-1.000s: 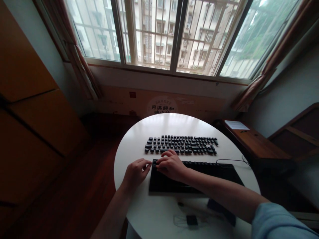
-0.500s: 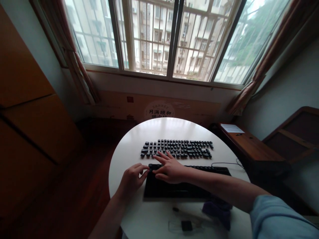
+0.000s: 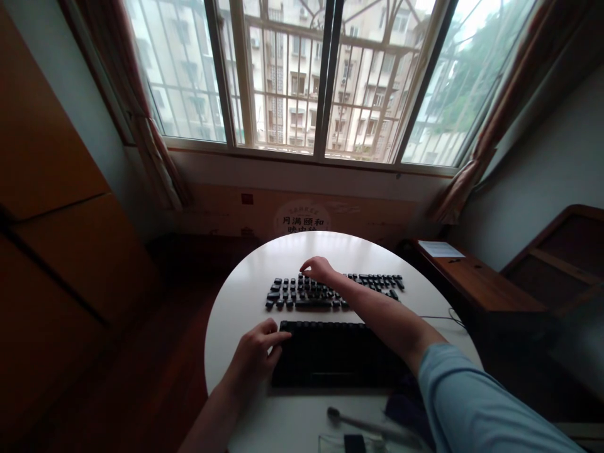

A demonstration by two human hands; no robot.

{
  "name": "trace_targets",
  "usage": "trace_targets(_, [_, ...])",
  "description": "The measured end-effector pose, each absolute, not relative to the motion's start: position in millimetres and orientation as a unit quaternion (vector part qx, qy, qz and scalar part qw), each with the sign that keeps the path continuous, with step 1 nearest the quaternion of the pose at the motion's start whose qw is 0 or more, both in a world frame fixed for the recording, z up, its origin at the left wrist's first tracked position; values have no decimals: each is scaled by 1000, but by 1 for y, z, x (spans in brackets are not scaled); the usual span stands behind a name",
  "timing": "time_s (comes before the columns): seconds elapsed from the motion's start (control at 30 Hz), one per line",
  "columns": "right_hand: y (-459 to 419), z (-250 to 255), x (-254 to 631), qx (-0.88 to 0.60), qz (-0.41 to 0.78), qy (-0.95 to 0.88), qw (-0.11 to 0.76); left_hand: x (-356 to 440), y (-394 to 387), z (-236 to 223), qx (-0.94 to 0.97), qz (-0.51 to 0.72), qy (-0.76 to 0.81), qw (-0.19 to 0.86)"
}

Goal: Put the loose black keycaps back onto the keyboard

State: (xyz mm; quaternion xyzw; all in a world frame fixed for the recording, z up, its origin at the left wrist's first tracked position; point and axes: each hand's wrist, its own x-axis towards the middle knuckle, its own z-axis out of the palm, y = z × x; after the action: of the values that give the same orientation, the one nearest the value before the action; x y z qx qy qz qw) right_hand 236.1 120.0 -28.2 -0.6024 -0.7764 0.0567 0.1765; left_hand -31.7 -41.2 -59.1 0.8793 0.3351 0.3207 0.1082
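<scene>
A black keyboard (image 3: pixel 325 355) lies on the round white table (image 3: pixel 255 267), with a row of keycaps along its top edge and a dark, bare-looking area below. Beyond it, loose black keycaps (image 3: pixel 314 304) are laid out in keyboard order. At the keyboard's upper left corner, my left hand (image 3: pixel 257 345) holds the edge, index finger on top and thumb at the side. My right hand (image 3: pixel 318 269) reaches over the layout to its far row, fingers pinched down at a keycap there. The fingertips partly hide that keycap, and my right forearm covers part of the layout.
Near the front edge lie a dark-headed brush (image 3: pixel 358 423), a dark purple cloth (image 3: pixel 401 408) and a clear container with a black piece (image 3: pixel 355 443). A cable (image 3: pixel 436 317) runs off to the right. A wooden side table (image 3: pixel 491 283) stands at the right.
My right hand has moved from the keyboard's upper left part out to the far row of loose keycaps, its spread fingers now drawn together. My left hand stays at the keyboard's corner.
</scene>
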Motion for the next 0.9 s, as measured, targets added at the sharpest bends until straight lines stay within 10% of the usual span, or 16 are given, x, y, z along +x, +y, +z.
trace_targets(0.9, [-53, -52, 203, -447, 131, -819, 336, -28, -40, -58, 836, 399, 372, 60])
